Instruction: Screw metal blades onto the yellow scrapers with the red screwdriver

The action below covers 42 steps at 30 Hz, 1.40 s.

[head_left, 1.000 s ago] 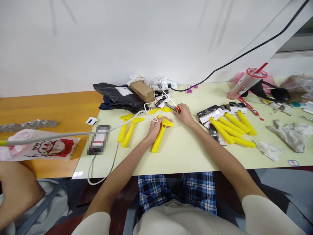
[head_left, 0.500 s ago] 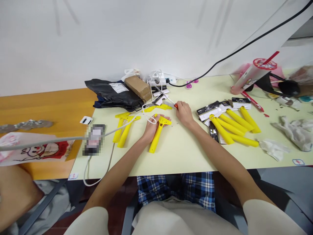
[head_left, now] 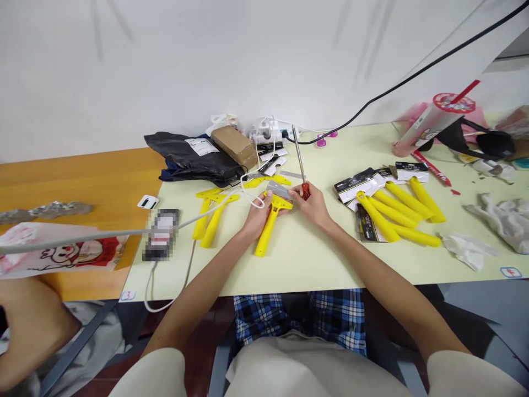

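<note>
My left hand [head_left: 255, 218] is closed on a yellow scraper [head_left: 266, 234], whose T-shaped head points away from me. A flat grey metal blade [head_left: 280, 191] lies across that head, pinched at its right end by my right hand [head_left: 313, 205]. The same right hand keeps a screwdriver [head_left: 300, 157] with a red handle in its grip, the shaft pointing up and away. Beyond the hands, yellow head pieces [head_left: 255, 182] and another thin metal strip [head_left: 291, 174] lie on the table. Two more yellow scrapers [head_left: 212, 223] rest left of my left hand.
Several yellow handles [head_left: 413, 208] with black-and-white cards lie on the right. A white cable [head_left: 215, 208] crosses near my left hand. Behind are a black plastic parcel [head_left: 194, 160], a cardboard box [head_left: 235, 144] and a power strip [head_left: 266, 129]. A tall cup [head_left: 432, 125] stands far right.
My right hand has drawn nearer to the left with the blade, which now lies over the scraper's head. The screwdriver has swung from slanting left to pointing nearly straight up.
</note>
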Each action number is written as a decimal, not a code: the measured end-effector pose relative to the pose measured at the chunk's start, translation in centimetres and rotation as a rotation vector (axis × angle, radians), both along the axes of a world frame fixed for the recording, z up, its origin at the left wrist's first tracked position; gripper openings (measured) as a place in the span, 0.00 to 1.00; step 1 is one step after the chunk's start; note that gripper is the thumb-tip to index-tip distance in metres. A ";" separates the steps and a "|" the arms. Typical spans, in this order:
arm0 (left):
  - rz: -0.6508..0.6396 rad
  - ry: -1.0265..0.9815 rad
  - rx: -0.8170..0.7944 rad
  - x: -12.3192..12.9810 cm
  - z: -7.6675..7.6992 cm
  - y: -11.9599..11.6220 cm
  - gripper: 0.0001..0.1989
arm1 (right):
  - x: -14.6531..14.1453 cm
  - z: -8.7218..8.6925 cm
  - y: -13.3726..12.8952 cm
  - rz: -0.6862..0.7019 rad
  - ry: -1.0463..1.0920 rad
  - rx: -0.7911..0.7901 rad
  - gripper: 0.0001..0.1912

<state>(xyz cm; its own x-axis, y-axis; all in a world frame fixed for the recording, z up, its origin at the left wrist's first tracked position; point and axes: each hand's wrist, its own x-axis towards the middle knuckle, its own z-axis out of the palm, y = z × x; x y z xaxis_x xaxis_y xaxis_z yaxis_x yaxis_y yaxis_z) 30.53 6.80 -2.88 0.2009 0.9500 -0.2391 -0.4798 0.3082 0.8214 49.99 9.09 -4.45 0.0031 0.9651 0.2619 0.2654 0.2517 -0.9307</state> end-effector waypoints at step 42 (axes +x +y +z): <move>0.076 0.054 0.047 0.0 -0.2 -0.1 0.15 | 0.4 2.0 -1.1 0.092 -0.038 -0.104 0.26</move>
<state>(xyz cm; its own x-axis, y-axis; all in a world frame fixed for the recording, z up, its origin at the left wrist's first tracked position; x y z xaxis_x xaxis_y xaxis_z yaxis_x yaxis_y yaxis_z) 30.55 6.74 -3.07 0.1156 0.9724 -0.2025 -0.4551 0.2331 0.8594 50.36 8.03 -2.46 -0.0947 0.9827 0.1589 0.2814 0.1795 -0.9427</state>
